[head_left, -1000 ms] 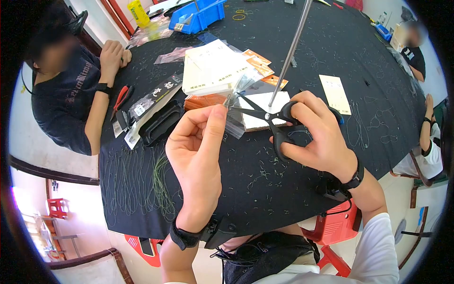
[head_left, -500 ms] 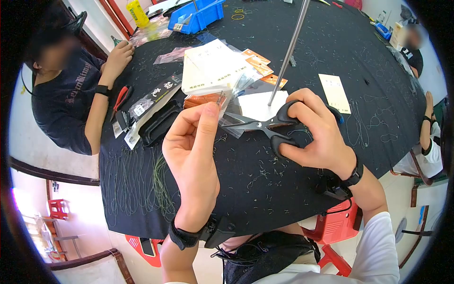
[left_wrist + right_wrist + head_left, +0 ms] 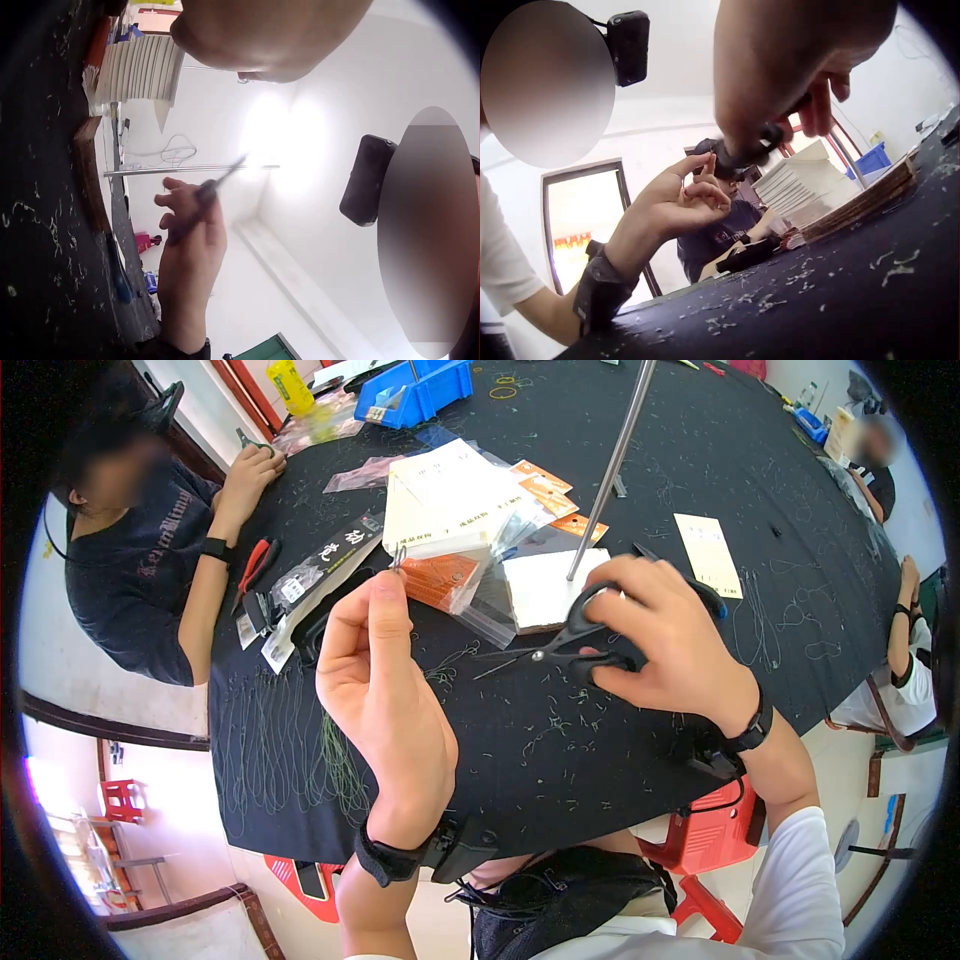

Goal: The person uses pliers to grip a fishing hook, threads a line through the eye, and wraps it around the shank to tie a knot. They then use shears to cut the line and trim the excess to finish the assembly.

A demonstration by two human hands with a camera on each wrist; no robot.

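Thumb and forefinger of my left hand (image 3: 390, 690) pinch a small, thin, dark wire-like piece (image 3: 399, 556), its prongs sticking up past the fingertips. It is too small to make out its exact kind. My right hand (image 3: 675, 635) grips black-handled scissors (image 3: 540, 656) by the finger loops. Their blades point left, slightly parted, over the dark cloth and apart from the left hand. In the left wrist view the scissors (image 3: 206, 193) show blurred in the right hand (image 3: 191, 251). A white block (image 3: 550, 585) with a metal rod (image 3: 610, 480) stands just behind the scissors.
White cards (image 3: 440, 500) and orange packets (image 3: 440, 580) lie behind the left hand. Coiled green line (image 3: 345, 760) hangs at the front left; thread snippets dot the black cloth (image 3: 600, 780). Red-handled pliers (image 3: 258, 572) rest near a seated person (image 3: 150, 560) at left.
My left hand has drawn left, away from the scissors, with the small piece still pinched. The scissors have swung lower, and their blades, wide apart before, are now nearly together.
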